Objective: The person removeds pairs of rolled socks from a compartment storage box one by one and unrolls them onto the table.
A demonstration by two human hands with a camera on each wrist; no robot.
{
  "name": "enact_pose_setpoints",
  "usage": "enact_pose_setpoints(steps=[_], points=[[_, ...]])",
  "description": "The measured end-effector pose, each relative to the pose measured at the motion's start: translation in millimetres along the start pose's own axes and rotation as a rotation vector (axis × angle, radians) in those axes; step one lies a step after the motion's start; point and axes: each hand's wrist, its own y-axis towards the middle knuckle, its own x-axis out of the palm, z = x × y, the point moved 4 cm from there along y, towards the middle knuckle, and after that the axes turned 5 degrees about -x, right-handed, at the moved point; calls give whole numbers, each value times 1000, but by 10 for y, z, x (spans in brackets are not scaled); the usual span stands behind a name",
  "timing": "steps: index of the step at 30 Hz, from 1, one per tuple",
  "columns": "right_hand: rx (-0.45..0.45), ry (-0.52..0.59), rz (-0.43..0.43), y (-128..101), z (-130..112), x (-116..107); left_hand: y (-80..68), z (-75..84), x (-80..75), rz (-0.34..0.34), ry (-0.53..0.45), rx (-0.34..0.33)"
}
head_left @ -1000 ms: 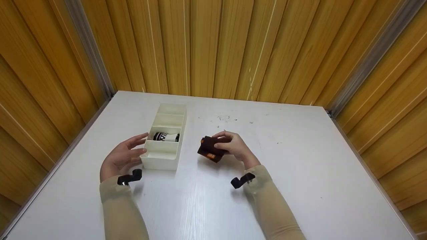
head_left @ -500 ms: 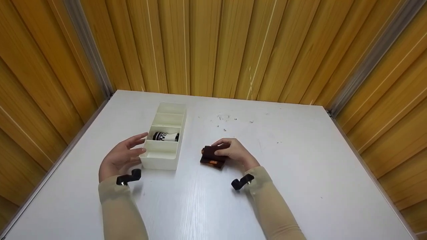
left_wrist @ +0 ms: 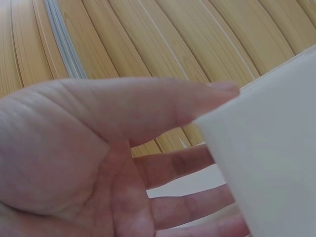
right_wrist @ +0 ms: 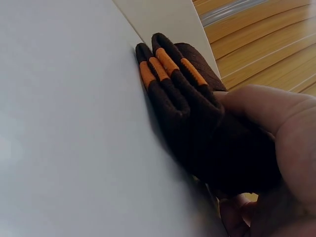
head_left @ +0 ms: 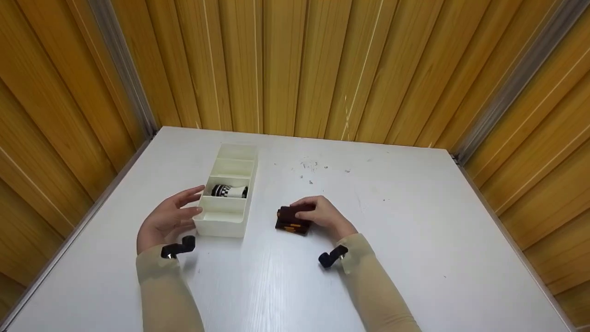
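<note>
My right hand [head_left: 318,214] grips a folded bundle of dark brown socks [head_left: 289,216] from its right side, the thumb lying on top. In the right wrist view the socks [right_wrist: 197,113] show stacked folds with orange bands, low against the white table. A long white divided box [head_left: 221,227] stands to their left. My left hand [head_left: 168,216] is at the box's left side, its thumb on the near rim corner and its fingers extended along the wall. Inside one of the box's middle compartments lies a rolled black-and-white checkered sock [head_left: 229,191].
The white table [head_left: 258,286] carries small dark marks [head_left: 309,165] behind the right hand. Yellow wood-look panels [head_left: 318,69] wall in the back and both sides. A black wrist camera [head_left: 333,256] sticks out from the right sleeve.
The brown socks have come down and toward me in my right hand, turning from tilted to flatter at the table. My left hand has stayed at the box.
</note>
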Motion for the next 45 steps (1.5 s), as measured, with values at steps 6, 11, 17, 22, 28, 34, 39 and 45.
enact_pose_setpoints(steps=[6, 11, 17, 22, 28, 34, 39, 45], points=[[-19, -69, -10, -16, -9, 16, -24, -7, 5, 4, -22, -18], [-49, -78, 11, -22, -48, 6, -23, 3, 7, 14, -23, -22], [-29, -57, 24, -28, -30, 10, -27, 2, 10, 9, -22, -22], [1, -40, 23, -26, -25, 14, -17, 55, 7, 45, -41, -43], [-15, -26, 26, -29, -17, 8, -53, 448, 19, 392, 100, 147], [-21, -11, 32, -28, -3, -9, -181, 984, 459, 588, 85, 576], [-35, -25, 21, -8, -16, -15, -137, 1145, 1269, 362, 340, 806], [-94, -38, 2, -3, -38, -12, 22, 713, 2159, 25, 929, 750]])
